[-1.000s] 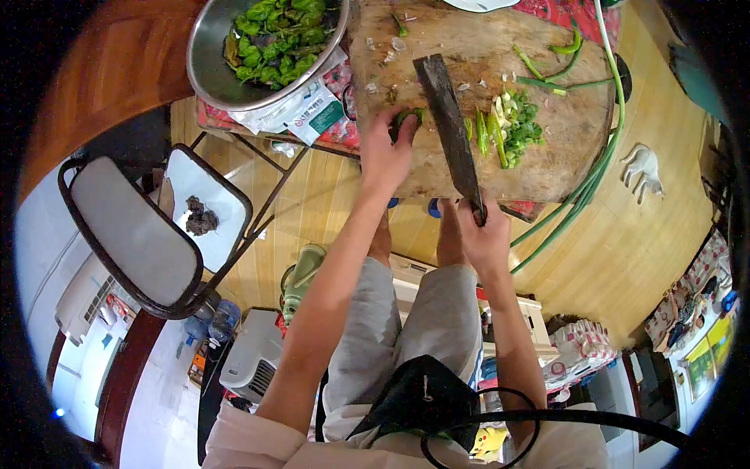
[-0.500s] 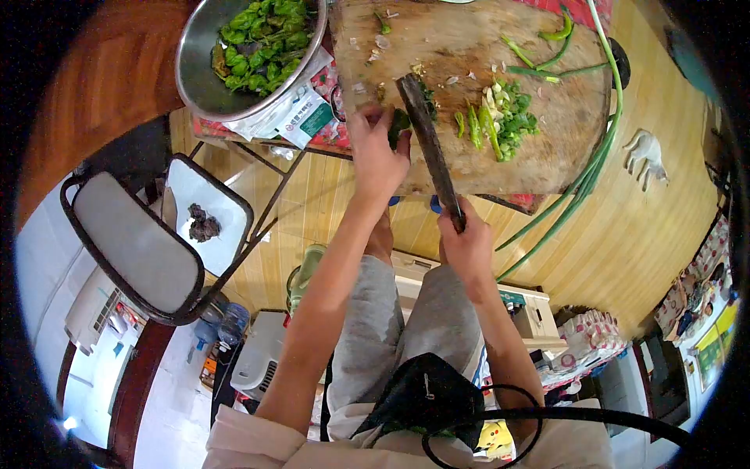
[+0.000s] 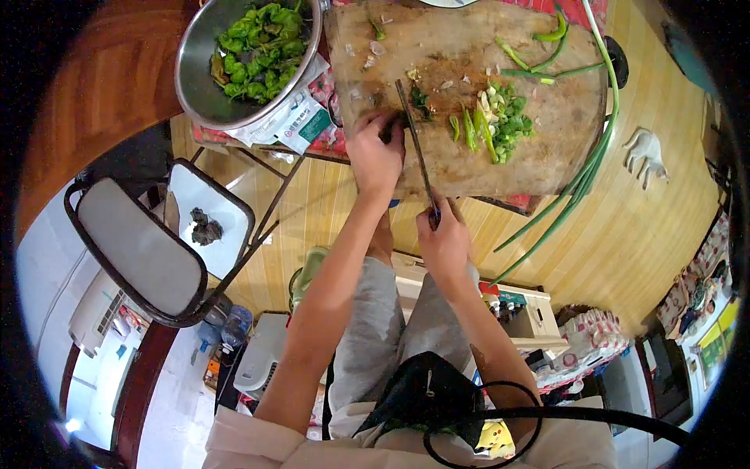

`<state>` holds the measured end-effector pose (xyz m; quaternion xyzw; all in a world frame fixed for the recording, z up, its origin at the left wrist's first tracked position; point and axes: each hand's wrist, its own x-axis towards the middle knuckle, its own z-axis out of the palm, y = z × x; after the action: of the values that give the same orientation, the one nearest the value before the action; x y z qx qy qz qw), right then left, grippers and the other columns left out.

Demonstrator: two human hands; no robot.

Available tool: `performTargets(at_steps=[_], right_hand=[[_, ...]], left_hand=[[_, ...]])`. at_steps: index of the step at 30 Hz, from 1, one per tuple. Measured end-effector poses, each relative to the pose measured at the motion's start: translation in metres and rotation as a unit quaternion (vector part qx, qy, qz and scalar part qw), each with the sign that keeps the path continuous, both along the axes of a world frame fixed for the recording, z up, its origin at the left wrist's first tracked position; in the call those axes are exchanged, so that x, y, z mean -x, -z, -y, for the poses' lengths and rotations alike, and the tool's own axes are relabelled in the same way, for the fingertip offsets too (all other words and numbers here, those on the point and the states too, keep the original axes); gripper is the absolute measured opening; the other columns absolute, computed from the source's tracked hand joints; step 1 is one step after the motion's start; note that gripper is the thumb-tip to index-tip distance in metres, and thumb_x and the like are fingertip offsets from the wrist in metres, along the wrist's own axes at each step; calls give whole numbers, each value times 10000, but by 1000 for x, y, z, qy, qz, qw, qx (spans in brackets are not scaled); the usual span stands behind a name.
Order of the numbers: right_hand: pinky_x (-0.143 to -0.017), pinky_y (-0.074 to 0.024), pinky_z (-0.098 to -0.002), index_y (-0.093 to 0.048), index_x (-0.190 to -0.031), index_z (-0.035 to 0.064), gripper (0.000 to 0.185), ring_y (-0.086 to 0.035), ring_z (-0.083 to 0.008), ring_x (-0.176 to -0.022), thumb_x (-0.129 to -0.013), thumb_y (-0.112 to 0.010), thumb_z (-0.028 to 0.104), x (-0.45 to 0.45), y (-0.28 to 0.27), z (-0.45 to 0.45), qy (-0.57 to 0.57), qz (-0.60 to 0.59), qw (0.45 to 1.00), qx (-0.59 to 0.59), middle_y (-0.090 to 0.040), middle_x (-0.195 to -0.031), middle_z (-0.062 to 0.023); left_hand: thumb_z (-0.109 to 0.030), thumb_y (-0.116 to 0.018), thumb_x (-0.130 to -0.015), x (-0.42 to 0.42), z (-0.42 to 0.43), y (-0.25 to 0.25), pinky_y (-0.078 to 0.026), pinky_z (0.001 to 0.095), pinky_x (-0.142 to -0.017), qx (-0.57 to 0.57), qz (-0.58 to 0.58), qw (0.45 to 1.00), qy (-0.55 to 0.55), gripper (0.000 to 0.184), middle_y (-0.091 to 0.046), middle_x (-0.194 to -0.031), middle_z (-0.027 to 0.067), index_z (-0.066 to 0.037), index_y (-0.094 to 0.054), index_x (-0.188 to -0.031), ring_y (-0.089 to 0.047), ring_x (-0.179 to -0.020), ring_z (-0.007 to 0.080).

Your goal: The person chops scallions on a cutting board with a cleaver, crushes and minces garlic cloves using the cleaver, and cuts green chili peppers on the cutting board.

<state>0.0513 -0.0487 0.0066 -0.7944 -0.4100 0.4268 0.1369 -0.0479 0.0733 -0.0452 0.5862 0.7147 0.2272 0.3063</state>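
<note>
On the wooden cutting board, my left hand has its fingers curled round a dark green pepper, mostly hidden under them. My right hand is closed on the handle of a cleaver. The blade stands on edge just right of my left fingertips. A few dark green cut pieces lie right of the blade. Farther right are light green pepper pieces and a pile of chopped scallion.
A metal bowl of green peppers stands at the upper left, beside a white packet. Long scallions hang over the board's right edge. A chair is at the left. A cat lies on the floor.
The cleaver has moved left and turned from showing its flat side to edge-on, close beside my left fingers. Dark green cut pieces now show right of the blade.
</note>
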Motion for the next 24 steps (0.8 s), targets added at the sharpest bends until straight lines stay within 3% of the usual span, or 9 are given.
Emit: performTargets(at_steps=[3, 5, 8, 11, 15, 17, 20, 21, 24], right_hand=[[-627, -531, -490, -529, -1287, 63, 485, -653, -406, -675, -846, -635, 236, 3, 18, -7, -16, -3, 1000, -3, -660, -760, -236], [-633, -528, -499, -525, -1285, 49, 494, -649, -417, -681, -845, -643, 241, 3, 21, -13, -30, 5, 1000, -5, -658, -763, -242], [-643, -523, -514, -525, -1280, 45, 495, -643, -437, -703, -846, -647, 251, 2, 20, -28, -27, -6, 1000, 12, -657, -774, -250], [-611, -500, -468, -576, -1210, 52, 388, -641, -393, -668, -841, -572, 173, 0, 31, -41, -16, 17, 998, -54, -620, -695, -238], [-590, -495, -421, -600, -1148, 32, 337, -639, -343, -618, -843, -583, 173, -20, 23, -38, 19, -37, 998, -47, -612, -673, -210], [-541, -468, -348, -612, -1039, -4, 256, -610, -243, -554, -845, -605, 163, -29, 4, -30, 53, -29, 990, -125, -595, -621, -143], [-506, -428, -308, -603, -989, -18, 224, -541, -139, -515, -852, -615, 159, -46, -14, -15, 125, -97, 985, -69, -551, -575, -88], [-563, -483, -353, -601, -1155, 64, 314, -627, -238, -585, -853, -619, 145, -55, -12, -8, 111, -86, 990, -23, -619, -677, -136], [-557, -482, -367, -609, -1076, 47, 246, -624, -255, -575, -860, -620, 164, -59, -16, -7, 103, -64, 992, -18, -612, -659, -141]], left_hand=[[-56, -673, -768, 0, -1, 0, -502, 375, -823, 48, 2, 999, -22, 212, -676, -956, 170, -31, -722, -972, -642, -895, 338], [-56, -671, -771, -1, 2, 0, -507, 377, -807, -27, -9, 1000, -1, 200, -679, -934, 166, -32, -722, -962, -646, -874, 338], [-60, -674, -770, 0, 7, 2, -508, 389, -772, -15, 15, 1000, -22, 166, -677, -913, 168, -29, -717, -927, -650, -847, 335], [-74, -694, -755, -1, 17, 1, -505, 400, -741, 37, -2, 998, -56, 146, -674, -884, 172, -5, -690, -883, -650, -812, 344], [-129, -739, -745, -3, 19, 5, -510, 400, -712, -23, 46, 994, -100, 199, -670, -827, 171, 13, -673, -869, -645, -773, 364], [-148, -745, -740, -6, 12, -4, -484, 420, -724, -7, -41, 999, -14, 264, -634, -871, 165, 9, -645, -927, -606, -831, 365], [-186, -730, -762, -12, -6, -12, -472, 442, -740, -65, -93, 992, 51, 289, -616, -882, 155, -15, -633, -975, -587, -836, 375], [-196, -707, -776, -15, -20, -7, -466, 463, -760, -140, -135, 975, 107, 298, -616, -885, 155, -15, -615, -994, -586, -830, 389], [-174, -689, -767, -21, -33, -6, -463, 469, -773, -63, -152, 971, 175, 247, -612, -889, 169, -16, -627, -947, -591, -852, 392]])
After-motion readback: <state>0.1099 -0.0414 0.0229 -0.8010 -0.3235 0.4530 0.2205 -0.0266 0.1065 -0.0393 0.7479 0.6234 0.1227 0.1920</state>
